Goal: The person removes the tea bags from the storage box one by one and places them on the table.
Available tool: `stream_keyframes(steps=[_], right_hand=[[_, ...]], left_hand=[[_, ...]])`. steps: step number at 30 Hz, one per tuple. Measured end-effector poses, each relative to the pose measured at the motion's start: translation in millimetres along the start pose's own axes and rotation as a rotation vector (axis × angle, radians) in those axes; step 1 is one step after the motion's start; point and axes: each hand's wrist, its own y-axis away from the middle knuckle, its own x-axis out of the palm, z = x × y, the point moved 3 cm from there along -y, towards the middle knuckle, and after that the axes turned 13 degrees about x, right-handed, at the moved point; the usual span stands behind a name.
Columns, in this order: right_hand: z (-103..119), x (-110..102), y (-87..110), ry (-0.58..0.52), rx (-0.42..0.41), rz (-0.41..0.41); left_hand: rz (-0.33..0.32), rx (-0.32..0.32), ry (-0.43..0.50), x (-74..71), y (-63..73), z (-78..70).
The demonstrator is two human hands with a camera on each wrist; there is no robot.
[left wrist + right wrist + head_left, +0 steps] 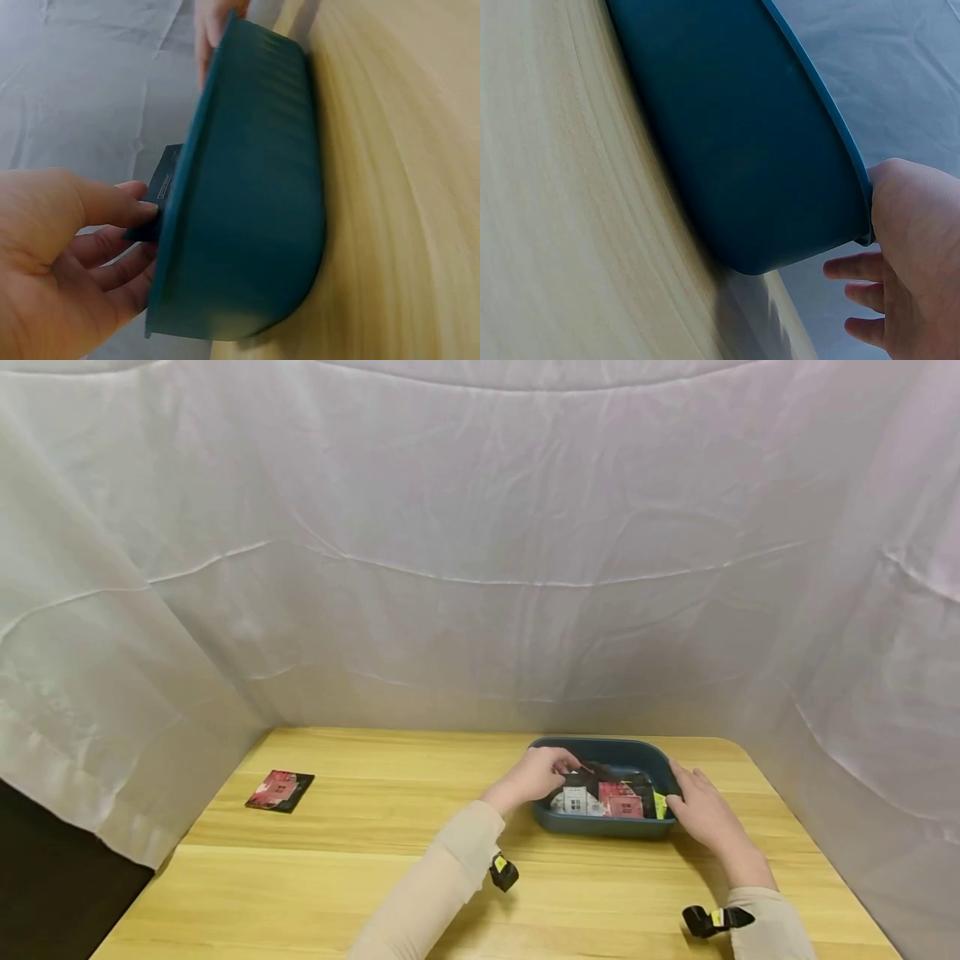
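Observation:
A dark teal plastic tub stands toward the back right of the table, with several flat printed packets inside in black, red, white and yellow-green. Reaching over its left end, my left hand pinches a dark flat packet between thumb and fingers at the rim; the tub wall hides part of it in the left wrist view. At the tub's right end is my right hand, its thumb over the rim and its other fingers outside. In the right wrist view these fingers stick out below the rim.
Far off to the left, a red-and-black packet lies flat on the wooden table. Pale fabric hangs behind the table and along both sides. Each wrist carries a small black camera.

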Motion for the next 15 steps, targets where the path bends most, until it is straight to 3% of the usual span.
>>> stream_keyframes(steps=[6,15], right_hand=[[-0.7,0.8,-0.6,-0.004,0.008,0.003],[0.3,0.4,-0.2,0.001,0.010,0.001]], left_hand=[[-0.074,0.027,0.116,-10.9,2.8,6.6],[-0.218,-0.020,0.258,-33.1,13.7,18.4]])
